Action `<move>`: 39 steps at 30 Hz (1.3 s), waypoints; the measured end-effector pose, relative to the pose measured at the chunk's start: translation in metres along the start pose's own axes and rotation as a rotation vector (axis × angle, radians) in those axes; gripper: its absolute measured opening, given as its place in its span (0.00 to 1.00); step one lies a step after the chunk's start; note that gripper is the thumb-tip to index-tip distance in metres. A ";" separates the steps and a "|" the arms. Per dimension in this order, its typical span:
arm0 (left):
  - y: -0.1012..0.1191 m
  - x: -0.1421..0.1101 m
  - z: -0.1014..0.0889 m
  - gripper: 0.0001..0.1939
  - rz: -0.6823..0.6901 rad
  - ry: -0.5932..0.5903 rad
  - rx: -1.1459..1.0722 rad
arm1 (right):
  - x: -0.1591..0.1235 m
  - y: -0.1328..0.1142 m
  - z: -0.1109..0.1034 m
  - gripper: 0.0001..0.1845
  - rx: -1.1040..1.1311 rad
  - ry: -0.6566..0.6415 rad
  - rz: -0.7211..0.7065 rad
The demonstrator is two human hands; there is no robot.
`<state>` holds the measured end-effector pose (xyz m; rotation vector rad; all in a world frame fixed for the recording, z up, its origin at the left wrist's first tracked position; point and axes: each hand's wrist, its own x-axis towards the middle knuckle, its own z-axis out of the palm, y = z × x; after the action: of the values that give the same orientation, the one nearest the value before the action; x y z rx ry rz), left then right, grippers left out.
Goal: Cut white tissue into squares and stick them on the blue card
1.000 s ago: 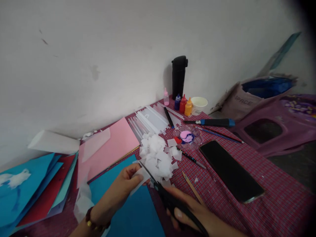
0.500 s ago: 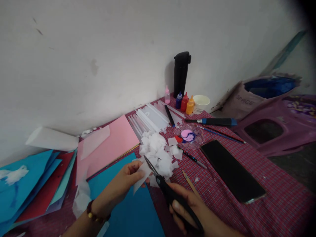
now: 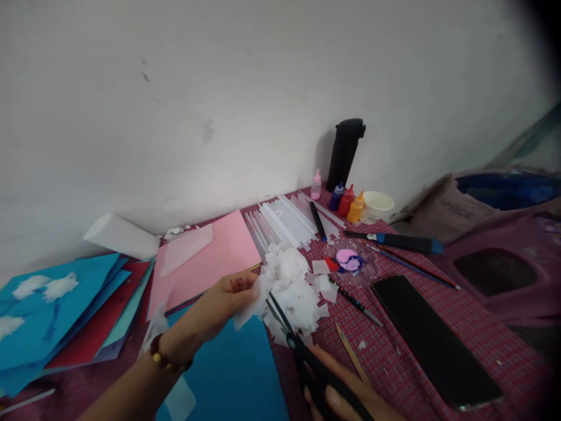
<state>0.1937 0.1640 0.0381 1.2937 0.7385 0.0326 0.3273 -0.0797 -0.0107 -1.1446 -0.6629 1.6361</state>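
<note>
My left hand (image 3: 232, 298), with a beaded bracelet on the wrist, pinches a thin white piece of paper (image 3: 248, 311) between thumb and fingers. My right hand (image 3: 339, 389) grips black-handled scissors (image 3: 301, 352) through their loops. The blades are parted a little, and their tips point at the paper's right edge. Just beyond the blades lies a heap of small white paper pieces (image 3: 291, 280). Below both hands is a blue sheet (image 3: 241, 368), partly covered by my left forearm.
A phone (image 3: 433, 339), pencil (image 3: 352, 354), patterned pen (image 3: 357, 303) and cutter knife (image 3: 394, 241) lie to the right. Paint bottles (image 3: 346, 202), a bowl (image 3: 378, 202) and a black flask (image 3: 345, 153) stand behind. Pink paper (image 3: 219, 245) and blue painted sheets (image 3: 56, 316) lie left.
The whole view has shifted, so the table's things appear lower and farther right. The scissor blades have parted more and sit slightly lower beside the paper, which my left hand still holds.
</note>
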 end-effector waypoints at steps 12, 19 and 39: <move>0.010 0.003 0.008 0.27 0.028 0.008 0.141 | -0.001 0.000 -0.002 0.41 0.021 -0.028 -0.035; 0.012 0.006 0.016 0.37 -0.033 0.015 0.298 | 0.008 0.008 0.003 0.44 -0.067 0.027 -0.024; 0.002 0.019 0.024 0.30 -0.033 0.025 0.148 | 0.022 0.021 0.012 0.43 0.084 0.178 0.017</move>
<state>0.2214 0.1519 0.0330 1.4241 0.7951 -0.0338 0.3064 -0.0662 -0.0317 -1.2204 -0.4679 1.5402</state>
